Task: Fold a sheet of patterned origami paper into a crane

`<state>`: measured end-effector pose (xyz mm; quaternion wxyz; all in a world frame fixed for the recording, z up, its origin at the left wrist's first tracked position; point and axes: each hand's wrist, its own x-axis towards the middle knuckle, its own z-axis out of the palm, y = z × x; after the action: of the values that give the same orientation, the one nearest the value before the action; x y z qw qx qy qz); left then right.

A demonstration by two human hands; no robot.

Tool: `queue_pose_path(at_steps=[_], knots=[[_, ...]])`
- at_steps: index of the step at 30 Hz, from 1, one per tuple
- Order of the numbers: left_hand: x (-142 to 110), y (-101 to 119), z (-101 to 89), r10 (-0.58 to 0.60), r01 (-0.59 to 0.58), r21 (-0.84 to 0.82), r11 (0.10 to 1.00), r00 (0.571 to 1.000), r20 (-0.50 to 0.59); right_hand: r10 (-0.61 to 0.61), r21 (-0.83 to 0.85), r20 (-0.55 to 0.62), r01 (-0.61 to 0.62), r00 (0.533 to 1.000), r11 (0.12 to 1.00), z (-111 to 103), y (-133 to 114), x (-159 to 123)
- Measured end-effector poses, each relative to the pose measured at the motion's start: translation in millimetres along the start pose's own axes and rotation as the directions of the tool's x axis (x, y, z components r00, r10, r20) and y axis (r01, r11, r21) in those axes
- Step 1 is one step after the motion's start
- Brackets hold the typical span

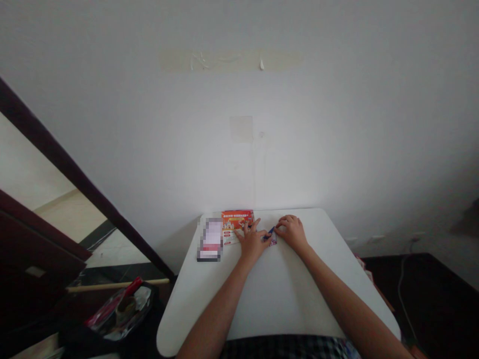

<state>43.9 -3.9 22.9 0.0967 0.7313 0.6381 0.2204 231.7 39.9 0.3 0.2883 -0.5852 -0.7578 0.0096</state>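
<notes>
A small piece of folded paper (273, 241), dark blue with a pinkish-white pattern, is at the far middle of the white table (277, 284). Its left side is pinched by the thumb and index finger of my left hand (254, 244), whose other fingers spread over a leaflet. From the right, the fingertips of my right hand (292, 231) close on the paper's upper corner. My fingers cover part of the paper. The red-and-white printed leaflet (235, 219) lies partly beneath my left hand.
A phone (211, 239), its screen blurred out, stands or lies at the table's left side. Behind the table rises a white wall (299, 164). On the floor to the left sits a clear bag (123, 311) with a tape roll, and a cable (402, 279) hangs at right.
</notes>
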Motion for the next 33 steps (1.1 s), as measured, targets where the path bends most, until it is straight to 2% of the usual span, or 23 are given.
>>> queue_pose_path(at_steps=[6,17,22,27,33], knots=[[1.6,-1.8,2.2,0.007,-0.007,-0.003,1.000,1.000,0.002,0.047,-0.046,-0.004,-0.047,0.999,0.998,-3.8,-7.4,0.0],[1.5,-3.1,4.6,0.023,-0.023,0.010,1.000,1.000,-0.009,0.128,-0.111,-0.023,-0.130,0.991,0.985,1.6,-13.4,10.6],[0.4,-2.4,4.0,0.015,-0.015,0.023,1.000,1.000,-0.015,0.110,-0.016,-0.021,-0.111,0.994,0.994,5.9,-1.2,11.0],[-0.6,1.9,-1.2,-0.003,0.003,0.040,0.999,1.000,0.013,0.020,0.086,0.035,-0.023,0.999,0.996,5.5,8.7,8.0],[-1.2,2.0,-1.3,-0.003,0.003,0.026,1.000,1.000,0.011,0.003,0.069,0.027,-0.005,1.000,0.998,2.7,4.2,5.3]])
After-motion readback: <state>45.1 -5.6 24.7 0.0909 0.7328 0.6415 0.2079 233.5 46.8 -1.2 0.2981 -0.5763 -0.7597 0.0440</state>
